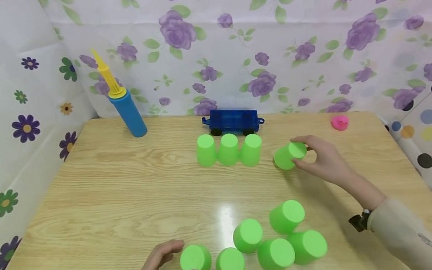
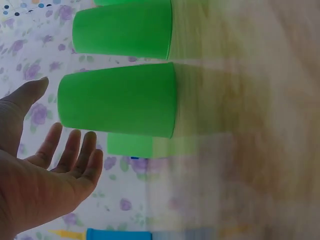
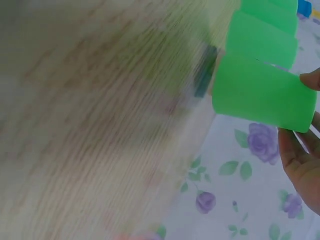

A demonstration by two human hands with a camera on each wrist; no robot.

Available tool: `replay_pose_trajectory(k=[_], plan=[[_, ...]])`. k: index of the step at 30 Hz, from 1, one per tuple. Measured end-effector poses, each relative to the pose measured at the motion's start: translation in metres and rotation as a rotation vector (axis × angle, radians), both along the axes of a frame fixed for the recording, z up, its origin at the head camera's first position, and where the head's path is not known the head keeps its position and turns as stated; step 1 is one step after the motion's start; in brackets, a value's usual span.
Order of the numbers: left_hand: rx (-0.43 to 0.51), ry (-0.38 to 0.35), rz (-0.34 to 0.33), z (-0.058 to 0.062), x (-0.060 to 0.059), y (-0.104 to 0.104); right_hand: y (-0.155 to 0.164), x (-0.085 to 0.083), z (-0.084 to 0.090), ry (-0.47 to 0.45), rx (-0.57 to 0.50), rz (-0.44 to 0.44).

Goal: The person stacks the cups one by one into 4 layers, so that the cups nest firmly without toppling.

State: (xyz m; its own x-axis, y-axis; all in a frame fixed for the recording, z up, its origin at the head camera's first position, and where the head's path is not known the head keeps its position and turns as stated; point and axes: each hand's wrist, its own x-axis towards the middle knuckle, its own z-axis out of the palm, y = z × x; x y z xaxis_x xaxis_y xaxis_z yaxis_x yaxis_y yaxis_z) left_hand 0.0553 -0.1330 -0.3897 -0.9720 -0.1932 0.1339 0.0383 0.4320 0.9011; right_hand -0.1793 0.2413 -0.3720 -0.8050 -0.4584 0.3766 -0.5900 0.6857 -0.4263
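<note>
Three green cups (image 1: 228, 149) stand upside down in a row at the back middle of the wooden table (image 1: 104, 191). Just right of them my right hand (image 1: 301, 152) pinches a fourth green cup (image 1: 286, 157) by its base, tilted above the table; the right wrist view shows this cup (image 3: 262, 92) with my fingers (image 3: 300, 155) at its end. Several more upturned green cups (image 1: 276, 255) cluster at the front. My left hand (image 1: 180, 260) is spread beside the leftmost one (image 1: 195, 261). In the left wrist view its fingers (image 2: 70, 150) are straight and apart from that cup (image 2: 117, 105).
A blue air pump (image 1: 127, 111) with a yellow handle stands at the back left. A blue toy wagon (image 1: 233, 120) sits behind the cup row, and a small pink object (image 1: 339, 122) lies at the back right. Flowered cloth walls close the back and left sides.
</note>
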Motion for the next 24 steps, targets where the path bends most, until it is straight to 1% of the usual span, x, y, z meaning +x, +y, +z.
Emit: replay_pose_trajectory(k=[2, 4, 6, 10, 12, 14, 16, 18, 21, 24], plan=[[-0.011, 0.051, 0.013, -0.005, 0.001, 0.002, -0.004, -0.005, -0.001, -0.019, 0.01, 0.008], [-0.018, 0.067, 0.018, -0.007, 0.002, 0.003, -0.008, -0.01, -0.002, -0.046, 0.015, 0.016], [-0.021, 0.046, 0.018, -0.008, 0.003, 0.003, -0.011, -0.016, -0.002, -0.078, 0.009, 0.02], [-0.019, -0.023, -0.008, -0.007, 0.004, 0.002, -0.016, -0.025, -0.005, -0.137, -0.022, 0.023], [-0.024, -0.035, -0.014, -0.008, 0.005, 0.003, -0.017, -0.029, -0.006, -0.16, -0.034, 0.021], [-0.034, -0.031, -0.005, -0.009, 0.005, 0.003, -0.018, -0.031, -0.007, -0.172, -0.035, 0.026], [-0.046, -0.013, 0.001, -0.012, 0.004, 0.003, -0.02, -0.034, -0.008, -0.178, -0.027, 0.039], [-0.07, 0.021, -0.005, -0.015, 0.003, 0.003, -0.022, -0.036, -0.008, -0.181, -0.019, 0.057], [-0.113, 0.098, -0.029, -0.019, 0.002, 0.001, -0.024, -0.037, -0.007, -0.185, -0.007, 0.08], [-0.162, 0.18, -0.066, -0.023, 0.001, -0.001, -0.025, -0.036, -0.006, -0.208, -0.003, 0.096]])
